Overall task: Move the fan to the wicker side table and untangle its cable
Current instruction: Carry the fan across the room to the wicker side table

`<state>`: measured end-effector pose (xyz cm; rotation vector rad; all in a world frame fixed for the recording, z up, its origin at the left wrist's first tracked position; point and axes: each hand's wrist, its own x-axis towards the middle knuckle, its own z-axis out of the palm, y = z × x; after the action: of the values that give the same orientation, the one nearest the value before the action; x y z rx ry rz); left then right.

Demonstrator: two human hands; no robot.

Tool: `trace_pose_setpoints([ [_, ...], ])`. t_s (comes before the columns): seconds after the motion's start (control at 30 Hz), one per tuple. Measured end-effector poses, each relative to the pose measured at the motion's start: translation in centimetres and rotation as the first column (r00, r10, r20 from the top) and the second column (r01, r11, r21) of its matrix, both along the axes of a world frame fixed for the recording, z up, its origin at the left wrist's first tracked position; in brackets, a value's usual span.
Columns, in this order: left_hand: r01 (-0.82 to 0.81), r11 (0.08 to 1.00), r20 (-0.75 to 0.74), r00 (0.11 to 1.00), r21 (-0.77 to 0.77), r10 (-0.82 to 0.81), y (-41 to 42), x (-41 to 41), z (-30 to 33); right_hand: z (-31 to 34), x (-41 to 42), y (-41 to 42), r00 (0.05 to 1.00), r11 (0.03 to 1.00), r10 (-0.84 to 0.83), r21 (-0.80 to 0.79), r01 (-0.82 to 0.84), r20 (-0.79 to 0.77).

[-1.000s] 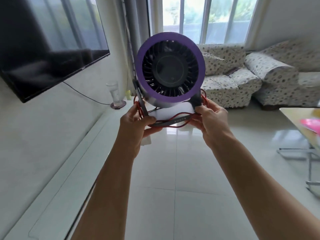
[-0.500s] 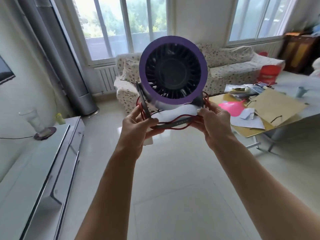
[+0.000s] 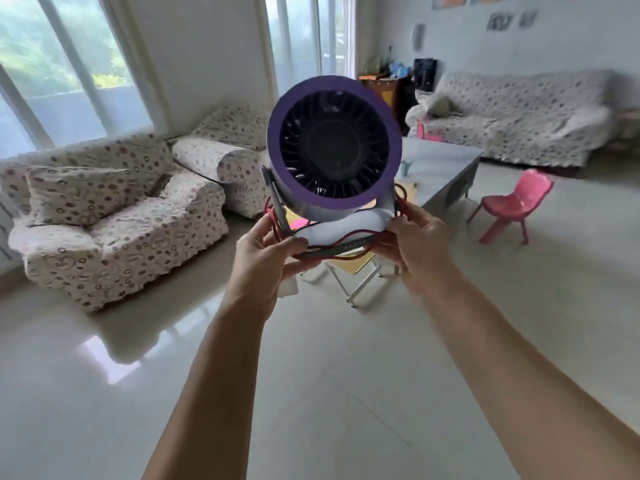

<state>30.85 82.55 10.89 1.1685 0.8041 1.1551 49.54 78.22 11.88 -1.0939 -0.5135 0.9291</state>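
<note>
Fan (image 3: 334,147) is up in mid-air at centre, carried at arm's length over the tiled floor (image 3: 311,393), purple rim facing me. Going left to right: patterned armchair (image 3: 114,216) far left. My left hand (image 3: 265,259) is clamped on the left end of the fan's base, thumb on top and fingers curled under, pinning loops of the red cable (image 3: 346,233) bunched round the stand. Right hand (image 3: 420,244) is clamped the same way on the right end, cable trapped under it too. Low table (image 3: 446,164) and pink chair (image 3: 512,206) sit beyond, long sofa (image 3: 519,112) at the back. No wicker side table in sight. I'd say transit step: keep both grips level, keep the cable loops pinned so nothing drops or snags, scan for the table before untangling.
</note>
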Motion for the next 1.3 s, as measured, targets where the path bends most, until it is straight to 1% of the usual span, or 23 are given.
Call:
trace_pose_setpoints([
  [0.17, 0.159, 0.987, 0.037, 0.987, -0.018, -0.159, 6.2, 7.5, 0.7, 0.1, 6.8, 4.1, 0.983, 0.983, -0.182, -0.018, 0.182, -0.016],
  [0.3, 0.281, 0.96, 0.006, 0.96, 0.002, -0.281, 9.9, 13.4, 1.0, 0.2, 11.3, 5.7, 0.953, 0.953, -0.303, -0.005, 0.303, 0.005],
  [0.37, 0.338, 0.941, -0.02, 0.941, 0.011, -0.338, 11.5, 16.5, 0.9, 0.2, 13.7, 6.2, 0.935, 0.935, -0.354, 0.006, 0.354, -0.01],
  [0.47, 0.411, 0.911, -0.056, 0.911, 0.046, -0.408, 13.4, 21.3, 0.5, 0.0, 17.6, 6.6, 0.904, 0.904, -0.426, 0.016, 0.427, -0.021],
  [0.57, 0.473, 0.879, -0.068, 0.881, 0.058, -0.469, 14.8, 26.6, 0.1, -0.4, 21.9, 7.0, 0.873, 0.873, -0.488, 0.016, 0.487, 0.003],
  [0.7, 0.519, 0.853, -0.048, 0.855, 0.047, -0.517, 16.3, 34.2, -0.1, -0.7, 28.7, 7.6, 0.85, 0.851, -0.526, 0.014, 0.526, 0.03],
  [0.97, 0.542, 0.839, 0.014, 0.84, 0.036, -0.543, 19.3, 51.3, -0.7, 0.0, 45.0, 9.3, 0.817, 0.821, -0.569, 0.018, 0.57, 0.098],
  [1.1, 0.565, 0.825, 0.052, 0.823, 0.032, -0.566, 21.0, 59.3, -1.1, 0.1, 52.8, 10.6, 0.817, 0.822, -0.568, 0.025, 0.569, 0.098],
  [1.3, 0.596, 0.803, 0.045, 0.801, 0.017, -0.596, 23.7, 68.7, -1.1, -0.5, 62.2, 13.1, 0.802, 0.806, -0.591, 0.01, 0.592, 0.084],
])
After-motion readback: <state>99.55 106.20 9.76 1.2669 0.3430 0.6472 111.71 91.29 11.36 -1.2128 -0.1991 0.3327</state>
